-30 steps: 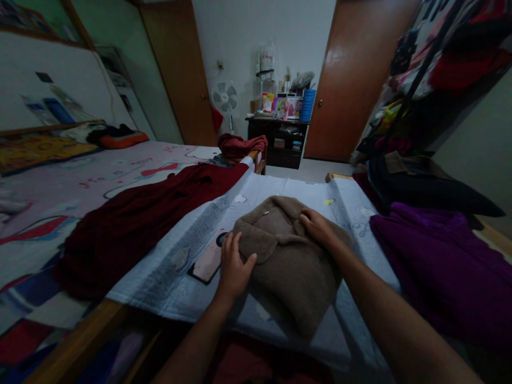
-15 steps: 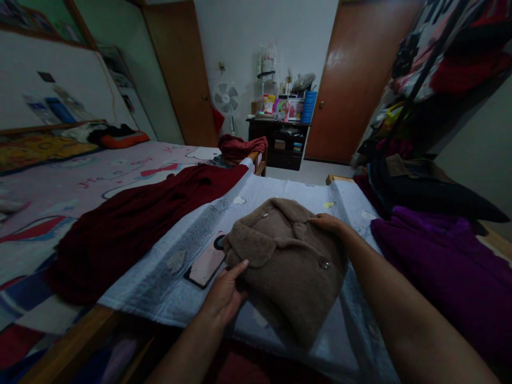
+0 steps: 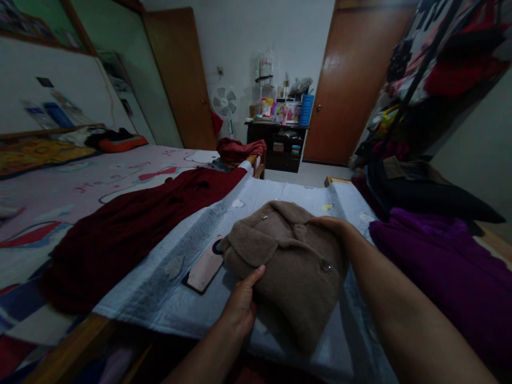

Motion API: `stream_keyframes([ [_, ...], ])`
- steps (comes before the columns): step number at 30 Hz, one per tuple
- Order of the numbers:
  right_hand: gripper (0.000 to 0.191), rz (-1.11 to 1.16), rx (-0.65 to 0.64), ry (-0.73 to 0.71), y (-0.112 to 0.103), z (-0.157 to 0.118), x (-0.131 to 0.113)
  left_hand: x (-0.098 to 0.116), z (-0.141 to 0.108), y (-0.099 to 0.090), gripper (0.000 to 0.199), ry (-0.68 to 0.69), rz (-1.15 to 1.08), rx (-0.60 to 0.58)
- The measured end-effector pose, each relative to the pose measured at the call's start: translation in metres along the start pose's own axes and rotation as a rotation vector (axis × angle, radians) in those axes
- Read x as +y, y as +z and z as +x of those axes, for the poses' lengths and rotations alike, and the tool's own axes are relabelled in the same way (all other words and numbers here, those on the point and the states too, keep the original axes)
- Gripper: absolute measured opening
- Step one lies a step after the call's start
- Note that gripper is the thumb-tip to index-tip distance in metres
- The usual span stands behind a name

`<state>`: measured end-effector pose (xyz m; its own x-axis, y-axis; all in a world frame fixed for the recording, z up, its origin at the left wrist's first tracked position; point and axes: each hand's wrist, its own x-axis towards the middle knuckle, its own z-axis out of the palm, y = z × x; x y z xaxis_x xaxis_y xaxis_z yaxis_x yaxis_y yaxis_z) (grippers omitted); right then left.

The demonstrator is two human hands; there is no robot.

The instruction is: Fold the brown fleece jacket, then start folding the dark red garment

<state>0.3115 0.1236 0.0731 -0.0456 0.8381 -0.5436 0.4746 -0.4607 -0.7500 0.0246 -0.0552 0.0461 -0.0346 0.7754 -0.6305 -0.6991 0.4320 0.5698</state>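
Note:
A folded brown coat (image 3: 296,277) with a wide collar and a shiny button lies on a pale blue patterned cloth (image 3: 216,314). My left hand (image 3: 244,301) grips the coat's near left edge, thumb on top and fingers underneath. At the coat's upper right side is my right hand (image 3: 330,226); its thumb rests by the collar and the other fingers are hidden behind the fabric. A pink phone (image 3: 205,269) with a dark edge and a round ring lies left of the coat.
A dark red garment (image 3: 136,229) spreads along the left, over the bed (image 3: 108,170). Folded purple clothing (image 3: 432,266) and a dark pile (image 3: 424,186) lie on the right. Beyond stand a fan (image 3: 224,101), a black cabinet (image 3: 276,154) and a brown door (image 3: 352,85).
My left hand has slid right along the coat's near edge, its thumb now further onto the fabric. My right hand has curled further over the coat's right side. The coat has barely shifted.

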Motion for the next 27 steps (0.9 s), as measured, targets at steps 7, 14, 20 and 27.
stream_keyframes([
  [7, 0.041, 0.053, -0.150, 0.242, -0.006, -0.002, 0.003, -0.003, -0.002, 0.006, 0.029, 0.107, -0.024, -0.034],
  [14, 0.043, 0.016, -0.078, -0.097, -0.004, -0.007, 0.007, 0.000, 0.003, 0.001, 0.032, 0.150, 0.000, -0.038],
  [20, 0.050, 0.136, -0.046, -0.138, -0.005, -0.039, 0.010, 0.023, 0.000, 0.005, 0.030, 0.183, 0.037, -0.082],
  [27, 0.052, 0.320, -0.093, -0.119, 0.002, -0.081, 0.023, 0.070, 0.013, 0.011, 0.029, 0.037, 0.138, -0.169],
])
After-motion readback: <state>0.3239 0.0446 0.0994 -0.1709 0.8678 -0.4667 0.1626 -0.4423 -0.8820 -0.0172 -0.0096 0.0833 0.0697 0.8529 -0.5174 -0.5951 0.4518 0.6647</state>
